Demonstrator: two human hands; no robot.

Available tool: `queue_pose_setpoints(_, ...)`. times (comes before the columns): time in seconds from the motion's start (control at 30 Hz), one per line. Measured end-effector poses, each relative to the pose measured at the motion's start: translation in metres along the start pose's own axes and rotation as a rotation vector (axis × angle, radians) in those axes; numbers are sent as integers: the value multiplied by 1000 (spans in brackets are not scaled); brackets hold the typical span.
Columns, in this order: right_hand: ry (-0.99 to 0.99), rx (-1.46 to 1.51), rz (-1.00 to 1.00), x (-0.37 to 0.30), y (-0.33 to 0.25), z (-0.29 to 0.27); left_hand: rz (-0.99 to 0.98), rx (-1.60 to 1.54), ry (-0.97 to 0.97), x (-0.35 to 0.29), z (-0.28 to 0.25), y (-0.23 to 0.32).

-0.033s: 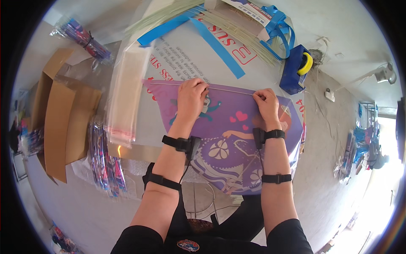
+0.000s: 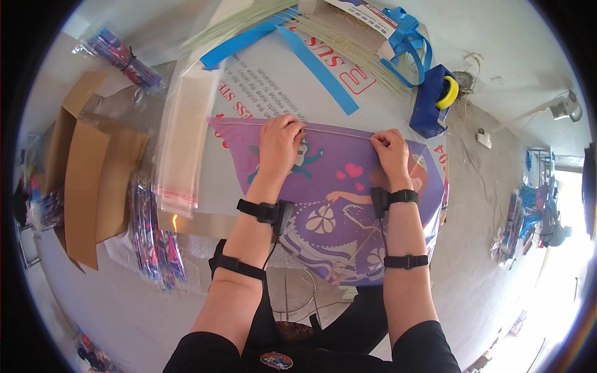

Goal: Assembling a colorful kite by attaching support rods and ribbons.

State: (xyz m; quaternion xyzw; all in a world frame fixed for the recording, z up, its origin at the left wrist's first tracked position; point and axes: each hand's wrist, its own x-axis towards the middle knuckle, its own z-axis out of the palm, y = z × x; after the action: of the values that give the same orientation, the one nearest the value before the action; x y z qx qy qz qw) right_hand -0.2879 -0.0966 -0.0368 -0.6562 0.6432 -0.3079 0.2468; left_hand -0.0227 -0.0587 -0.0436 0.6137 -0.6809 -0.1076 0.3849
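A purple kite sheet with printed figures and pink hearts lies over the table and hangs down past its near edge. Along its far edge runs a thin pale rod. My left hand is closed on that rod left of the middle, fingers curled down over it. Farther right, my right hand pinches the same edge between thumb and fingers; its fingertips hide the rod there. The rod's left stretch reaches toward the sheet's pointed left corner.
Beyond the sheet lie blue ribbon strips, loose thin rods and an opened carton. A blue tape dispenser sits at the right. Clear plastic sleeves lie at the left, near a cardboard box and bagged bundles.
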Motion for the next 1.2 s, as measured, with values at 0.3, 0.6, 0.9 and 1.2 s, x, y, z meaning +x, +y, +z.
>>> queue_pose_setpoints(0.3,74,127,56,4,11,-5,36,7,-15,-3,-14,1)
queue_pose_setpoints(0.6,103,56,7,2,7,-2,57,294,-139,-17,-28,-9)
queue_pose_setpoints(0.9,57,22,-54,0,1,1,20,318,-198,-24,-31,-10)
queue_pose_setpoints(1.2,73,-26,-40,-1,2,3,4,270,-193,-26,-31,-11)
